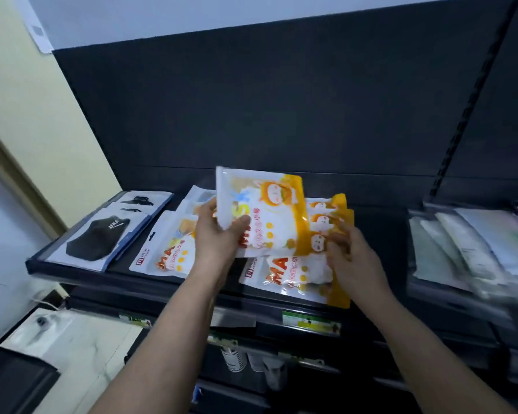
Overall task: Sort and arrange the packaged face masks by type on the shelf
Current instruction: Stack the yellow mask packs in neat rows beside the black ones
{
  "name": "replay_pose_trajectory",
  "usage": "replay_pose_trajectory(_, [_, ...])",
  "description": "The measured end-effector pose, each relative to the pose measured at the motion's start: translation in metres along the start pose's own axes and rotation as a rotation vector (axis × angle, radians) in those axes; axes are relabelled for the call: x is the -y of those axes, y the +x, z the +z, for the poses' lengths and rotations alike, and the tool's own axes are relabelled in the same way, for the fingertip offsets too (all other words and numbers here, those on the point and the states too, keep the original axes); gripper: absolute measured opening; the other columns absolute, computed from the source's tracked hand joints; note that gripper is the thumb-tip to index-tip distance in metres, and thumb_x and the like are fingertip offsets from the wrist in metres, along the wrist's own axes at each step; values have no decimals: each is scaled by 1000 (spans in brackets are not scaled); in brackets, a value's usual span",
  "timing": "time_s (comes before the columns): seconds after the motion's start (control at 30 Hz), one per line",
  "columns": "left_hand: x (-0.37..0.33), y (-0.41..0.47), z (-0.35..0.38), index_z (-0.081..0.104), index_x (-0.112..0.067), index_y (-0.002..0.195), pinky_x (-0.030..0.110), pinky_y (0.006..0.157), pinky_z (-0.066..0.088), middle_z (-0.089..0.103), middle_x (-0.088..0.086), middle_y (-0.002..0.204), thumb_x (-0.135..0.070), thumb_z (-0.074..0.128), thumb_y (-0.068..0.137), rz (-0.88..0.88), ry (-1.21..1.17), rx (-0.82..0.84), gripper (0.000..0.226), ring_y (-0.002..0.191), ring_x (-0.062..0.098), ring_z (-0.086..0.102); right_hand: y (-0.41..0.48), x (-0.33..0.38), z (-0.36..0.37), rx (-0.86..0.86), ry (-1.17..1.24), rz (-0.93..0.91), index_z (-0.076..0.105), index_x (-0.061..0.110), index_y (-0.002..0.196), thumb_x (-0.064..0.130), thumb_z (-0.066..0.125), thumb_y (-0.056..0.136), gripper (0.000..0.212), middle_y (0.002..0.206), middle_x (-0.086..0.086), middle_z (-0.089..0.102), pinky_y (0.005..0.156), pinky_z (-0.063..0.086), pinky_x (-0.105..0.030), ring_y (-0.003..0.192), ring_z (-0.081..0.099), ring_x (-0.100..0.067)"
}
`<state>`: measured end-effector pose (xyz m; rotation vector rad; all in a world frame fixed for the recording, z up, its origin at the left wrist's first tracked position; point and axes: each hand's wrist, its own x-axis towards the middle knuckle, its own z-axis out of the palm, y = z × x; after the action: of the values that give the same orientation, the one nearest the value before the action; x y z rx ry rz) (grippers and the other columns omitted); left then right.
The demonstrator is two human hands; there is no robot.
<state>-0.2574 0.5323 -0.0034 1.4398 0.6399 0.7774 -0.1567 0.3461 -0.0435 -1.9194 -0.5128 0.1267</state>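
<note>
My left hand (219, 234) grips an orange-and-white cartoon mask packet (269, 210) by its left edge and holds it tilted above the black shelf (72, 271). My right hand (353, 255) rests on a fanned pile of the same orange packets (296, 279), fingers curled on their right edges. Another stack of orange packets (171, 249) lies to the left of my left hand. Black mask packets (102, 237) lie overlapped at the shelf's far left.
Pale green and white mask packets (467, 249) lie fanned on the neighbouring shelf at right, blurred. A dark back panel (281, 109) rises behind. Lower shelves with price tags (310, 322) and small bottles (237, 360) sit below. A white box (39, 330) is at lower left.
</note>
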Motion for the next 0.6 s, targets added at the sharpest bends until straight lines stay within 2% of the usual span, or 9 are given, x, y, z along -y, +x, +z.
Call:
replay_pose_trajectory(0.1, [0, 19, -30, 46, -25, 122, 43, 81, 59, 67, 6, 114, -11, 71, 86, 4, -62, -115, 46, 95, 21, 70, -16, -8, 12, -64, -517, -216, 53, 25, 127, 29, 63, 86, 42, 138, 2, 47, 94, 46, -41, 123, 43, -21])
replay_pose_trajectory(0.17, [1, 25, -43, 45, -25, 123, 44, 82, 59, 67, 6, 114, -11, 72, 85, -19, -46, -58, 48, 95, 23, 70, -24, -13, 20, -44, -641, -236, 60, 27, 120, 40, 71, 77, 46, 143, 2, 41, 95, 45, -45, 131, 37, -25])
replay_pose_trajectory(0.23, [6, 22, -47, 46, -25, 123, 44, 82, 59, 68, 7, 112, -9, 71, 85, -59, -31, 90, 49, 95, 25, 71, -28, -19, 28, -30, -643, -191, 60, 28, 120, 41, 73, 77, 48, 145, 3, 38, 97, 43, -45, 135, 32, -26])
replay_pose_trajectory(0.27, [10, 17, -44, 47, -23, 125, 44, 82, 59, 69, 7, 111, -8, 71, 85, -71, -42, 178, 49, 96, 25, 71, -29, -21, 31, -53, -569, -148, 56, 28, 125, 36, 69, 81, 46, 145, 3, 37, 98, 42, -43, 135, 32, -25])
replay_pose_trajectory(0.33, [21, 10, -35, 48, -20, 129, 42, 83, 59, 69, 7, 113, -7, 71, 85, -72, -14, 317, 51, 99, 25, 70, -33, -17, 33, -203, -302, -60, 49, 27, 132, 26, 54, 93, 39, 138, 4, 43, 97, 41, -35, 130, 40, -22])
replay_pose_trajectory(0.4, [36, 5, -24, 47, -19, 129, 42, 84, 58, 65, 2, 117, -14, 72, 85, -18, 131, 376, 51, 101, 21, 67, -36, -10, 30, -353, -105, 36, 45, 27, 134, 32, 41, 98, 36, 131, 4, 51, 95, 39, -33, 124, 46, -20])
replay_pose_trajectory(0.43, [45, 3, -19, 45, -21, 129, 43, 85, 57, 62, -1, 119, -21, 73, 84, 38, 258, 384, 53, 103, 19, 64, -37, -7, 29, -363, -82, 91, 43, 27, 135, 37, 38, 98, 39, 132, 1, 52, 93, 38, -33, 123, 47, -22])
replay_pose_trajectory(0.53, [63, 0, -11, 46, -15, 126, 43, 89, 50, 57, 1, 120, -41, 75, 76, 159, 676, 363, 63, 112, 23, 55, -43, -2, 30, -216, -257, 174, 33, 22, 143, 48, 42, 94, 56, 141, -3, 47, 95, 36, -32, 128, 44, -24])
replay_pose_trajectory(0.6, [67, 0, -5, 46, -11, 125, 40, 95, 43, 53, 5, 122, -42, 74, 77, 191, 809, 327, 64, 117, 27, 47, -44, -2, 32, -132, -370, 182, 25, 20, 147, 49, 50, 90, 69, 146, -2, 40, 101, 36, -36, 132, 40, -23])
